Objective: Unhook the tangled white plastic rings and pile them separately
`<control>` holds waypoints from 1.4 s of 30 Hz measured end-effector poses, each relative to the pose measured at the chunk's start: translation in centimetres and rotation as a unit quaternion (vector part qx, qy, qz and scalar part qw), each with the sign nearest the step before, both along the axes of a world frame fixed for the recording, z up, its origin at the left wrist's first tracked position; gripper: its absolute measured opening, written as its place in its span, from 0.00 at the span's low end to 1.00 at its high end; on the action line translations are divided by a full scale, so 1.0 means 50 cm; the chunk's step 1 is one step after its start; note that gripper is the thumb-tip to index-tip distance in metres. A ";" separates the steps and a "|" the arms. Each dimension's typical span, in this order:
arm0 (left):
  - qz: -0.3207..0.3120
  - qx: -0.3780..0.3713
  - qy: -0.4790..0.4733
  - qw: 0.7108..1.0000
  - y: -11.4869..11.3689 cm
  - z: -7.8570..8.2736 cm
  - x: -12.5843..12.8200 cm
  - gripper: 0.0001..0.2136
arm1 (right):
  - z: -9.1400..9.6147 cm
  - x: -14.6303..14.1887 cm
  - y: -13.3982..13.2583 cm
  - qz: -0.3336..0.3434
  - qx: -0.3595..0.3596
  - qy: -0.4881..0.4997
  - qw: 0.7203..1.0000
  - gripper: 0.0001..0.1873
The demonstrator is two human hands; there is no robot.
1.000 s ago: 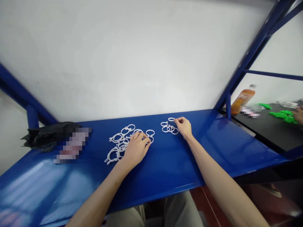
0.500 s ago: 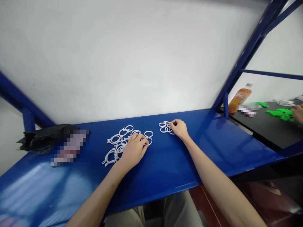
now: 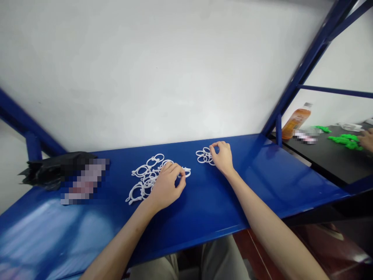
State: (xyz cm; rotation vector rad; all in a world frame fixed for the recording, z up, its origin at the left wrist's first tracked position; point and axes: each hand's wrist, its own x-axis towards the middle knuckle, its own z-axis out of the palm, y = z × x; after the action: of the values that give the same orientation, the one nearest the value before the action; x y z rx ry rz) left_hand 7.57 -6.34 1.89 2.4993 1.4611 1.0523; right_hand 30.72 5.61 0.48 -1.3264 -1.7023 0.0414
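Lying just right of left hand (image 3: pixel 167 182), white rings (image 3: pixel 188 170); right hand (image 3: pixel 223 158) right of small ring cluster (image 3: pixel 205 156); grips narrow; cannot tell contents.

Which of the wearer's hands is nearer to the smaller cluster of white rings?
Right. The right hand is at the right edge of the smaller cluster; the left hand is farther off, over the right side of the larger pile.

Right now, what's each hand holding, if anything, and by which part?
Can't tell. Left hand is at a white ring, right hand at the small ring cluster; no clear hold shows at either's fingertips.
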 end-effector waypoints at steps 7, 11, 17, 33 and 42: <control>0.015 0.033 -0.029 0.999 0.007 -0.003 -0.004 0.06 | 0.012 -0.073 -0.092 0.317 -0.063 -0.071 0.944 0.14; 0.047 0.012 -0.010 0.999 0.020 -0.020 -0.011 0.07 | 0.000 -0.092 -0.107 0.373 -0.114 -0.103 0.915 0.14; 0.065 -0.030 0.072 0.995 0.025 -0.036 -0.016 0.06 | -0.006 -0.098 -0.105 0.364 -0.124 -0.116 0.916 0.05; 0.146 -0.100 -0.167 0.970 0.035 -0.019 -0.026 0.12 | 0.021 -0.104 -0.134 0.402 -0.027 -0.068 0.913 0.02; 0.102 -0.149 -0.256 0.950 0.026 -0.001 -0.017 0.12 | 0.011 -0.130 -0.146 0.345 -0.105 0.122 0.925 0.07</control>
State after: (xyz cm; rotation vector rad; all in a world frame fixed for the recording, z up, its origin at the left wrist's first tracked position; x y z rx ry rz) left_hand 6.73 -5.04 1.82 1.7267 1.5798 1.2726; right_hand 24.23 -1.67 1.05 -0.7601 -1.8978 0.7816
